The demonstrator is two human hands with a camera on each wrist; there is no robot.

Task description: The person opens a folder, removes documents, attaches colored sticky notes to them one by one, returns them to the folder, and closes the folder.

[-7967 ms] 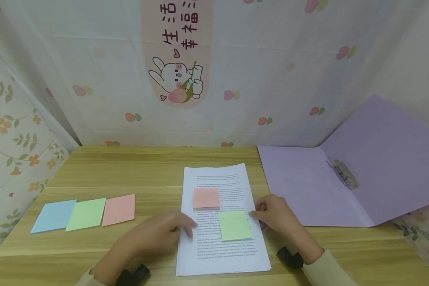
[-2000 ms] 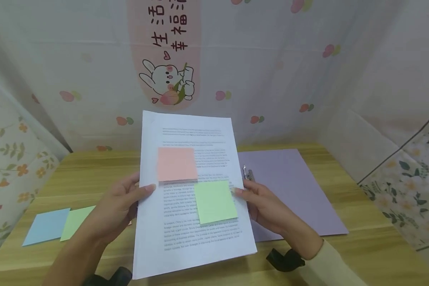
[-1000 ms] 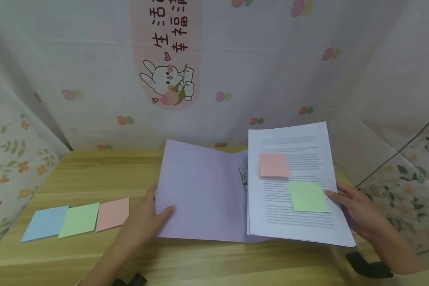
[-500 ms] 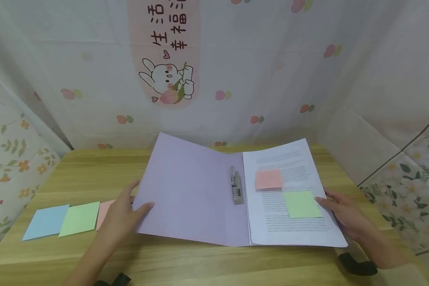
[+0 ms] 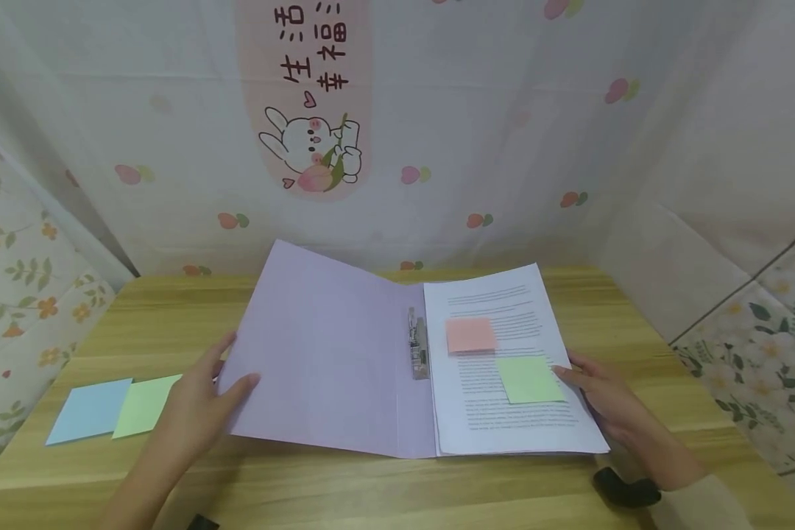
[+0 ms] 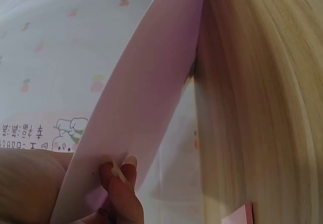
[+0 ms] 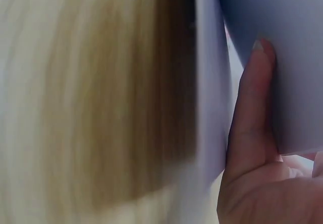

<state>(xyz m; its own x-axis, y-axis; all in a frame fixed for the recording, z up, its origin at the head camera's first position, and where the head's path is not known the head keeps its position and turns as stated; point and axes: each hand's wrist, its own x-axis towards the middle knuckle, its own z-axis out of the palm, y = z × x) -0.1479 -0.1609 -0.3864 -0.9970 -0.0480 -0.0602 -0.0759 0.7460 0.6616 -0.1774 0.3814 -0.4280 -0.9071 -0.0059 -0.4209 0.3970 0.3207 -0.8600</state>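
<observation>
A lavender file folder (image 5: 324, 353) lies spread in the middle of the table, its left cover tilted up. My left hand (image 5: 195, 412) pinches that cover's outer edge, thumb on the inside; in the left wrist view the fingers (image 6: 118, 183) curl behind it. A metal clip (image 5: 419, 344) sits near the spine. Over the right cover is a stack of printed paper (image 5: 510, 294), bearing a pink sticky note (image 5: 470, 335) and a green sticky note (image 5: 531, 380). My right hand (image 5: 612, 405) grips the stack's right edge; in the right wrist view the folder cover (image 7: 209, 82) passes behind the fingers.
Left on the wooden table (image 5: 344, 489) lie a blue sticky pad (image 5: 89, 411) and a green sticky pad (image 5: 142, 406). A pink pad (image 6: 239, 215) shows in the left wrist view. A patterned curtain (image 5: 477, 132) hangs behind the table.
The paper stack went from the table into both hands, then over the folder's right side. The left hand let go of it and took the left cover. Folder and paper have since shifted left.
</observation>
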